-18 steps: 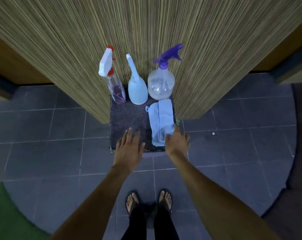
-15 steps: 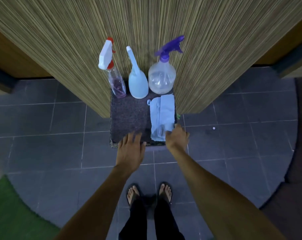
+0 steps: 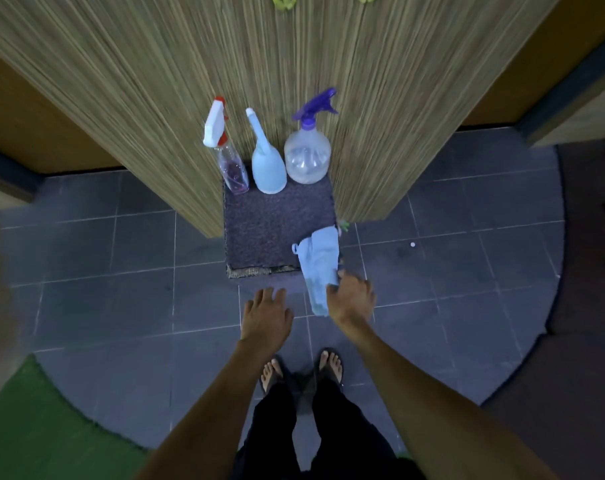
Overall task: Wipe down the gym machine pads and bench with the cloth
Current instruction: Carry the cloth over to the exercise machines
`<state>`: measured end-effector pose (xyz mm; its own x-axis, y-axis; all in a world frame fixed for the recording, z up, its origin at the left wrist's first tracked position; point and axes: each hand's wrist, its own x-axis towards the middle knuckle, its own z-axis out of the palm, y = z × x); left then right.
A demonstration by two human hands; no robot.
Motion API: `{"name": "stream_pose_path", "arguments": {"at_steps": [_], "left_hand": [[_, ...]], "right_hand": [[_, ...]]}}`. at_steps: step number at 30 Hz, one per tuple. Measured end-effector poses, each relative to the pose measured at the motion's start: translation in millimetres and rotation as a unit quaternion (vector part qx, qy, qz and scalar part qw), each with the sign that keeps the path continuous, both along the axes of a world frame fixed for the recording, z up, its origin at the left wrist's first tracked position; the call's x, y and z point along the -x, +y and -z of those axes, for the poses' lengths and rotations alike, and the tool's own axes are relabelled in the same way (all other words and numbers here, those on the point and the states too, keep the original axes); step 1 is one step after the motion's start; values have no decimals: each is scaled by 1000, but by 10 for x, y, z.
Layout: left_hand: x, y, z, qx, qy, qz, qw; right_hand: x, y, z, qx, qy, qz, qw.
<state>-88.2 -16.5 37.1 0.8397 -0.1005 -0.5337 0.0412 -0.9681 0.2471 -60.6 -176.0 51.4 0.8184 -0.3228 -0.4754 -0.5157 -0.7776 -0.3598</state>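
Looking down: a person's two sandalled feet (image 3: 302, 372) stand on dark grey floor tiles (image 3: 103, 306). Just ahead, the left hand (image 3: 264, 315) hovers palm down, empty, with fingers loosely spread. Beside it, the right hand (image 3: 351, 299) pinches a light blue cloth (image 3: 318, 268), which hangs partly off the front right corner of a small dark mat (image 3: 276, 226). At the mat's far edge stand three spray bottles against a striped wooden panel (image 3: 363, 81): a clear bottle with a white and red trigger (image 3: 230, 164), a pale blue bottle (image 3: 268, 164) and a round clear bottle with a purple trigger (image 3: 308, 150).
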Motion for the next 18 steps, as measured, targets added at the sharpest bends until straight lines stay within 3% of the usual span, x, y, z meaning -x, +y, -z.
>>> {"name": "stream_pose_path", "arguments": {"at_steps": [10, 15, 18], "left_hand": [[710, -60, 28, -4, 73, 216, 974], [1146, -219, 50, 19, 94, 380, 920], [1479, -510, 36, 32, 97, 481, 871]], "right_hand": [[1385, -188, -89, 24, 54, 124, 991], [2484, -133, -109, 78, 88, 258, 959], [3204, -79, -135, 76, 103, 353, 927]]}}
